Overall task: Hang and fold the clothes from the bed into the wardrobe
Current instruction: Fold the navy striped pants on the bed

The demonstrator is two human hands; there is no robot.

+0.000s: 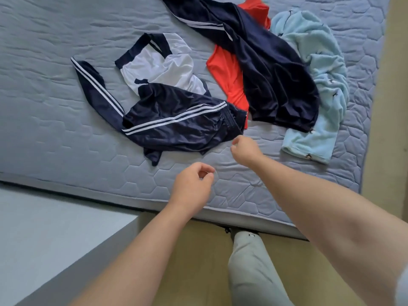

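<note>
On the bed (66, 133), a quilted grey-blue mattress stitched in hexagon shapes, all the clothes visible lie loose and crumpled; none looks folded, and the wardrobe is out of view, so the task seems to be at or near its start, with every piece in sight left to hang or fold.

Nearest the person is a navy track jacket (176, 127) of slick, shiny fabric with triple white stripes along the sleeves and a white chest panel, bunched in a heap. Beyond it, a second navy garment (271, 80) of the same glossy material drapes across a flat orange-red top (229, 85). At the far right lies a pale blue fleece piece (320, 96), fluffy and rumpled, dotted with small dark motifs too small to make out.

Both hands reach out over the mattress and grip nothing. The right hand (244, 149) hovers just beside the jacket's hem, fingers loosely curled. The left hand (192, 186) hangs nearer the bed's edge, fingers half curled, thumb close to the forefinger, over bare mattress.
</note>
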